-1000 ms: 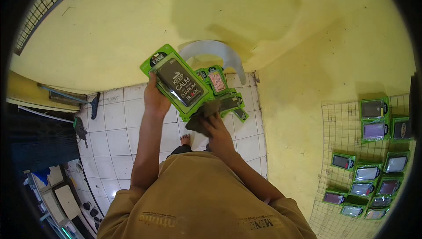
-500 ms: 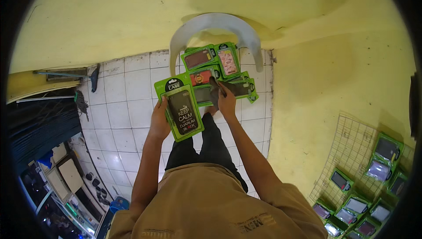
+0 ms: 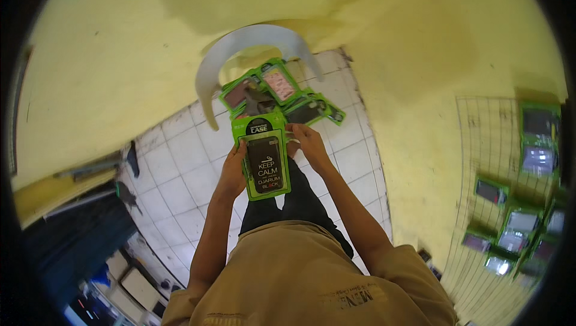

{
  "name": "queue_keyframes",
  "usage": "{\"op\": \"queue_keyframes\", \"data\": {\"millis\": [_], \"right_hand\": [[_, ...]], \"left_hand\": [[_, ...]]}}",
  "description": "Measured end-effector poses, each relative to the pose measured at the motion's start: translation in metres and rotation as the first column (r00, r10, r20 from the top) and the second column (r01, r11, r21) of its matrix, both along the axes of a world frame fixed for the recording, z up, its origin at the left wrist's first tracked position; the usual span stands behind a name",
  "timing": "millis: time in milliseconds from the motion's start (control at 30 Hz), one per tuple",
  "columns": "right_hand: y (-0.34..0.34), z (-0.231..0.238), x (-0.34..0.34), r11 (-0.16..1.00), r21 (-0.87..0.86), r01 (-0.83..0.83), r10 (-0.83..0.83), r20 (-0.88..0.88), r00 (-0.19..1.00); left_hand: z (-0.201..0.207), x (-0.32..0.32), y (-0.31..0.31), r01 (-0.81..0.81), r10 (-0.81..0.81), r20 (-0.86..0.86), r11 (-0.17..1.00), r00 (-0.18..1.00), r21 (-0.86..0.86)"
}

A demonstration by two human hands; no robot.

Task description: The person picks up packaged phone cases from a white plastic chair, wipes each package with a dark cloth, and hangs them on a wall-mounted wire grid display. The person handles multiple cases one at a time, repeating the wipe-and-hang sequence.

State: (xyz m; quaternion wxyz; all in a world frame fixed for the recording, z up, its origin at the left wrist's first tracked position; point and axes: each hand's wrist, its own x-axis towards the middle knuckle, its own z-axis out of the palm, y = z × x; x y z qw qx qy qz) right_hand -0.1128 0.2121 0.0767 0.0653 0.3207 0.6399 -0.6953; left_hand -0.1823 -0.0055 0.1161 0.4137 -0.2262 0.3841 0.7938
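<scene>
A packaged phone case [image 3: 268, 167], black with printed lettering in a green card pack, is held up in front of me. My left hand [image 3: 232, 171] grips its left edge, thumb on the front. At the upper right edge of the pack, my right hand [image 3: 309, 145] pinches it with the fingertips. Beyond them, more green phone case packs [image 3: 279, 83] lie in a loose pile on a chair [image 3: 258, 35] with a pale curved back. A crumpled dark cloth [image 3: 259, 101] rests on that pile, partly hidden by the pack I hold.
Yellow walls [image 3: 414, 56] stand ahead and to the right, meeting the white tiled floor [image 3: 180, 152]. On the right, a wire grid rack [image 3: 468, 164] carries several hanging case packs [image 3: 519, 224]. A broom head [image 3: 132, 159] and a shelf of goods [image 3: 135, 284] are at the left.
My right hand has let go of the dark cloth, now on the pile, and has come to the pack's edge. The pack has turned more upright. The view has rotated.
</scene>
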Motion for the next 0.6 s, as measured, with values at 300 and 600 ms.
{"op": "queue_keyframes", "data": {"millis": [300,600], "right_hand": [[-0.099,0.158,0.02,0.76,0.198,0.619,-0.58,-0.225,0.783],[-0.129,0.156,0.028,0.378,0.177,0.909,-0.829,-0.374,0.417]], "left_hand": [[0.043,-0.085,0.009,0.748,-0.715,-0.653,0.571,0.25,-0.339],[0.073,-0.101,0.067,0.964,-0.69,-0.71,0.26,0.139,-0.064]]}}
